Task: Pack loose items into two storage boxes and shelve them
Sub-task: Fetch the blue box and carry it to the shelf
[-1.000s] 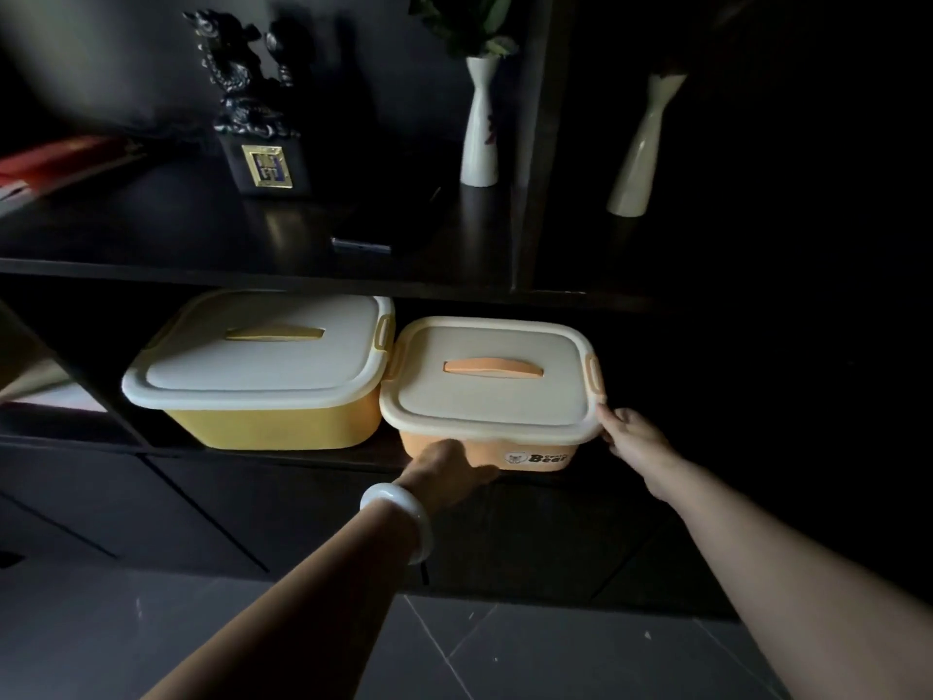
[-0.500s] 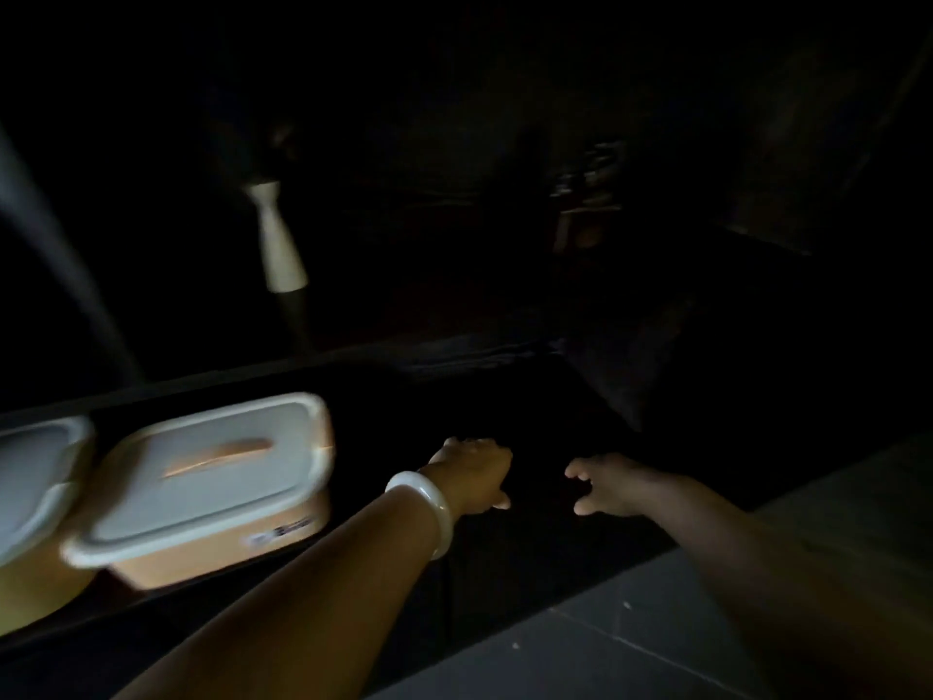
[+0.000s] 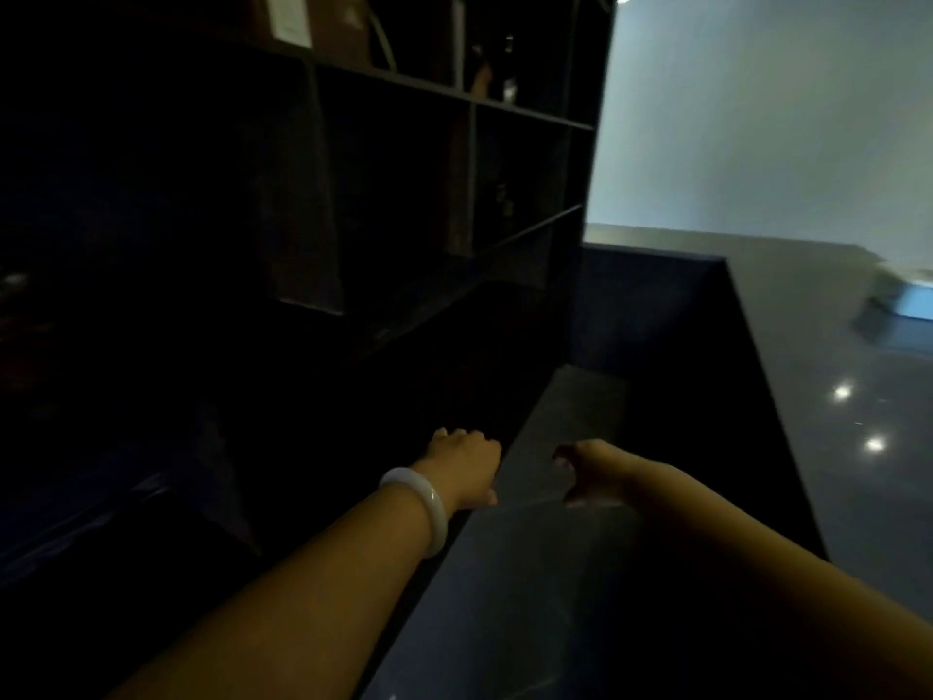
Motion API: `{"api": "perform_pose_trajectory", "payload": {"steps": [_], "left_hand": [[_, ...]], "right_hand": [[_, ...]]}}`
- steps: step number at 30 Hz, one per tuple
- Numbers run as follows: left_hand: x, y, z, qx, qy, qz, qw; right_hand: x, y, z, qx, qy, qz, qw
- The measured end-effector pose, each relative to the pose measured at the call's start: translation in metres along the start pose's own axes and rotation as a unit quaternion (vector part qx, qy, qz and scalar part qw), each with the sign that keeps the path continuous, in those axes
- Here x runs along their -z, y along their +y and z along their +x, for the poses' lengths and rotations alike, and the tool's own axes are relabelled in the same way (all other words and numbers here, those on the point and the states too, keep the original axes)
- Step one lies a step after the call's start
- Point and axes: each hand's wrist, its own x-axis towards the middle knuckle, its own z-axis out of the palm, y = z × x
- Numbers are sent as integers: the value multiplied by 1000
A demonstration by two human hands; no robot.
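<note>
Since a second ago, when both hands steadied the orange lidded storage box on the shelf beside the yellow one, the view has swung away to the right and neither box shows any more, so they presumably sit shelved out of frame past 9 o'clock. The left hand (image 3: pixel 462 464), with a pale bangle (image 3: pixel 416 510) at its wrist, and the right hand (image 3: pixel 588 469) hang forward with fingers loosely curled and holding nothing, probably because the placing is finished. The dark shelving unit (image 3: pixel 474 169) edges the 9 to 12 o'clock side and a dark glossy counter (image 3: pixel 833 396) runs along 2 to 4 o'clock, leaving a floor corridor (image 3: pixel 530 573) from 6 toward 12 o'clock for moving.
</note>
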Motion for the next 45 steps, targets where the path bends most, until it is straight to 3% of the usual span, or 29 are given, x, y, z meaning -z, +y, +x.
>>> {"api": "perform_pose_trajectory", "payload": {"steps": [6, 8, 11, 16, 23, 38, 45], "left_hand": [[18, 36, 151, -75, 14, 37, 996], [27, 38, 205, -90, 30, 36, 995], [45, 35, 289, -113, 37, 36, 992], [81, 49, 434, -158, 38, 61, 985], [114, 119, 604, -245, 37, 71, 966], [185, 223, 973, -312, 46, 81, 945], [208, 263, 1162, -379, 57, 106, 918]], "right_hand": [[36, 106, 61, -100, 7, 104, 989], [56, 138, 96, -83, 21, 149, 985], [82, 178, 146, -144, 52, 252, 956], [129, 261, 217, -238, 65, 175, 953], [170, 402, 279, -310, 46, 87, 946], [292, 688, 519, -333, 10, 74, 940], [329, 807, 625, -379, 20, 75, 922]]}}
